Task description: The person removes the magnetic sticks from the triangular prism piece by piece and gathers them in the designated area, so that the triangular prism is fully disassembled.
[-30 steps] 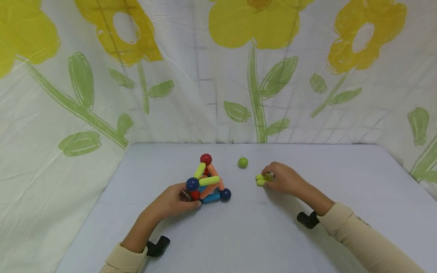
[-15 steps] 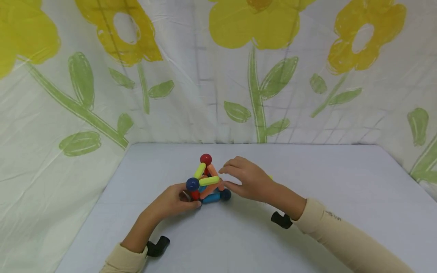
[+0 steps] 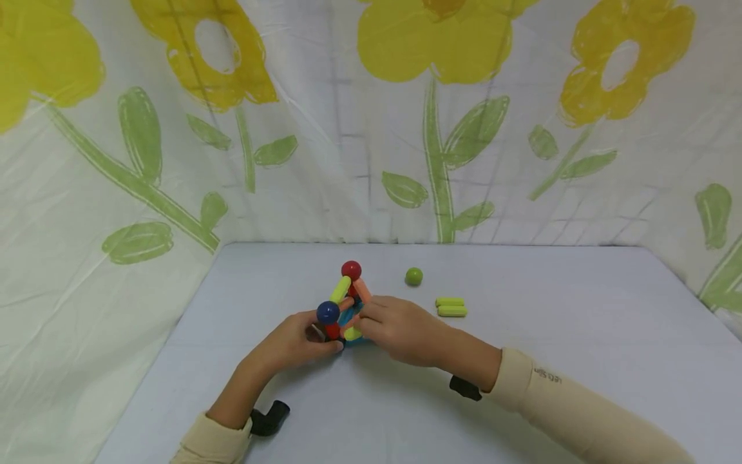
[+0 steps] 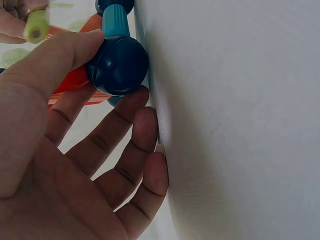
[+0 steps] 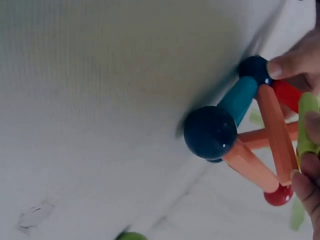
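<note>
A toy frame of coloured sticks and balls stands on the table, with a red ball [image 3: 351, 270] at its top and a navy ball [image 3: 328, 312] at its upper left. My left hand [image 3: 295, 341] steadies it, thumb and fingers around the lower dark blue ball [image 4: 120, 65]. A yellow-green stick [image 5: 307, 122] is pinched by my right hand [image 3: 402, 328]; its free end points down inside the frame's front. Coral sticks [image 5: 275, 135] and a teal stick [image 5: 237, 100] join the balls. The right hand hides the frame's right corner in the head view.
A green ball [image 3: 414, 276] lies right of the frame, farther back. Two yellow-green sticks [image 3: 451, 311] lie side by side near it. A white cloth with painted flowers [image 3: 440, 161] hangs behind the table's back edge.
My right hand has left the two loose sticks, come left to the frame and gripped its front yellow-green stick, which now tilts down, off the navy ball. The left hand stays put.
</note>
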`<action>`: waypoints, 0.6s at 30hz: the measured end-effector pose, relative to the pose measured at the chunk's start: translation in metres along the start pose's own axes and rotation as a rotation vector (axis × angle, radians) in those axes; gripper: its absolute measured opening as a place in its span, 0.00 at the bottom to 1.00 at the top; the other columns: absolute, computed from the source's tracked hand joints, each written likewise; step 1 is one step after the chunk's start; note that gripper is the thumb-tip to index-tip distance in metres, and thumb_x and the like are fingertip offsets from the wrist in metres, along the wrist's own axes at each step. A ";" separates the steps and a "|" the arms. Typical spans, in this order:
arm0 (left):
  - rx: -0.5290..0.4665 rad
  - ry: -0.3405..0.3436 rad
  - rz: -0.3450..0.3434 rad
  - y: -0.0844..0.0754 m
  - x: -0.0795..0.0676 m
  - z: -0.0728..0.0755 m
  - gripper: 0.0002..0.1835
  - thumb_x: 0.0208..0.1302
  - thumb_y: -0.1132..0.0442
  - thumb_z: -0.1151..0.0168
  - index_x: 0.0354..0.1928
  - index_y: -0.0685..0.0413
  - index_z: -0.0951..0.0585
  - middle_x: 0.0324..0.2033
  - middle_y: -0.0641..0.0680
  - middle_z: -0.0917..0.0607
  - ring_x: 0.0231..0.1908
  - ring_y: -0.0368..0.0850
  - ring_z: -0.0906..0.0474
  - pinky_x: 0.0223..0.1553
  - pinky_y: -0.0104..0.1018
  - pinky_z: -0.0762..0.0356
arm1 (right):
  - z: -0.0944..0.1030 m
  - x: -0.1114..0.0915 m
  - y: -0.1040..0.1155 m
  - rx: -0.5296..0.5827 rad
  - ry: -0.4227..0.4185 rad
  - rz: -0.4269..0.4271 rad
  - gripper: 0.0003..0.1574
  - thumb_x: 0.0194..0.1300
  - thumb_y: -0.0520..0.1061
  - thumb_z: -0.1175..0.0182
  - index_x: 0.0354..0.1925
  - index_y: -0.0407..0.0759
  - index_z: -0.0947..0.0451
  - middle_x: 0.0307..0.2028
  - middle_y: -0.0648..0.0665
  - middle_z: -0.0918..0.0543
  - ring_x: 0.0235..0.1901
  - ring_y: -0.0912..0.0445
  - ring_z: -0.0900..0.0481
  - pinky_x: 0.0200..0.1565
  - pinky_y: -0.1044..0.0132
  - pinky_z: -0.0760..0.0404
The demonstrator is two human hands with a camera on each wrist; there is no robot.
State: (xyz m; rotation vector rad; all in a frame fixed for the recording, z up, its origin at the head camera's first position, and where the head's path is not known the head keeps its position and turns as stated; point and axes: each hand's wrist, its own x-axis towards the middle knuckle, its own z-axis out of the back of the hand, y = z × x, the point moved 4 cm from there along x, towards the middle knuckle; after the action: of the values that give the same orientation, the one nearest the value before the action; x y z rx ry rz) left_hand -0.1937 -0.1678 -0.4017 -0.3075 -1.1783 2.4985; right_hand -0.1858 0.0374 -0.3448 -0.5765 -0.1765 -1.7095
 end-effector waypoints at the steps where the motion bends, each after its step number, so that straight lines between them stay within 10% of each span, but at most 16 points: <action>1: -0.001 0.001 0.002 0.000 0.000 0.000 0.19 0.60 0.54 0.26 0.48 0.55 0.18 0.35 0.47 0.16 0.34 0.43 0.20 0.38 0.38 0.20 | 0.001 -0.002 -0.001 0.045 -0.023 -0.033 0.12 0.62 0.37 0.29 0.45 0.39 0.17 0.40 0.47 0.18 0.40 0.56 0.22 0.49 0.71 0.23; 7: 0.005 -0.007 0.013 0.001 0.000 0.000 0.16 0.59 0.53 0.26 0.44 0.54 0.18 0.34 0.48 0.16 0.34 0.43 0.20 0.39 0.40 0.21 | 0.011 -0.016 -0.010 0.208 -0.142 -0.188 0.16 0.56 0.35 0.26 0.43 0.40 0.18 0.39 0.48 0.19 0.41 0.56 0.21 0.45 0.72 0.22; 18: 0.026 -0.020 0.037 0.000 0.001 -0.001 0.15 0.58 0.55 0.25 0.42 0.54 0.18 0.31 0.46 0.17 0.33 0.44 0.22 0.37 0.40 0.22 | 0.010 -0.054 -0.020 0.221 -0.093 -0.365 0.15 0.55 0.36 0.25 0.41 0.44 0.17 0.37 0.52 0.19 0.38 0.59 0.23 0.38 0.70 0.22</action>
State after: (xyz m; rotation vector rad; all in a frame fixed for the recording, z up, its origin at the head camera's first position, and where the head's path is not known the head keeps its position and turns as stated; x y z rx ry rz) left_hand -0.1939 -0.1664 -0.4024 -0.3004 -1.1568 2.5530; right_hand -0.1957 0.0937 -0.3577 -0.4786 -0.5588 -1.9819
